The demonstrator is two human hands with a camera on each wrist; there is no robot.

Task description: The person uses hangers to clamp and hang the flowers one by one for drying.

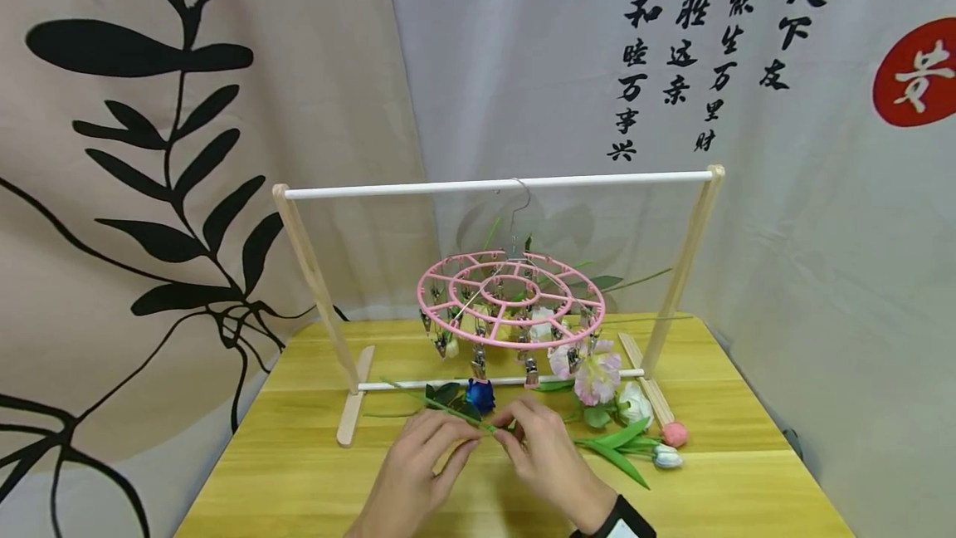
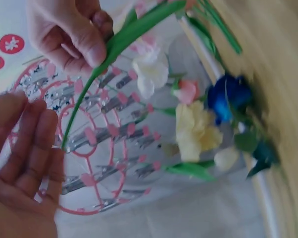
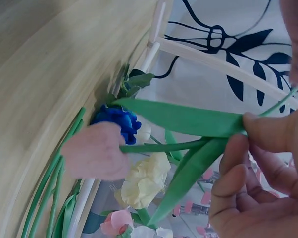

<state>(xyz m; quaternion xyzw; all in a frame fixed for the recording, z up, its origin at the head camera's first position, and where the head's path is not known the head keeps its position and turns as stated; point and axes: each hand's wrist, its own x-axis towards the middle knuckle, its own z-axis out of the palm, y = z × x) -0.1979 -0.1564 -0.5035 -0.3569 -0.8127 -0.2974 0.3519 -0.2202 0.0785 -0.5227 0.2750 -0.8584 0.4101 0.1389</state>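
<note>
My right hand (image 1: 548, 451) pinches the stem of a pink tulip (image 3: 97, 151) where its long green leaves (image 3: 188, 119) begin; the thumb lies over them. My left hand (image 1: 426, 471) is close beside it, fingertips almost meeting the right ones. The tulip's thin stem (image 2: 79, 109) runs to the left fingers and passes behind them in the left wrist view, so any grip there is hidden. Above both hands hangs a round pink clip hanger (image 1: 511, 299) with metal clips. Behind the fingers, a blue rose (image 1: 480, 396) is below one clip; whether it is clipped cannot be told.
The hanger hooks onto the white top bar (image 1: 597, 180) of a wooden-sided rack (image 1: 690, 264) standing on the wooden table (image 1: 261, 471). Cream flowers (image 2: 196, 131) and pale pink ones (image 1: 597, 372) are around it. Loose stems (image 3: 45, 198) lie by the rack's lower bar. Printed cloth hangs behind.
</note>
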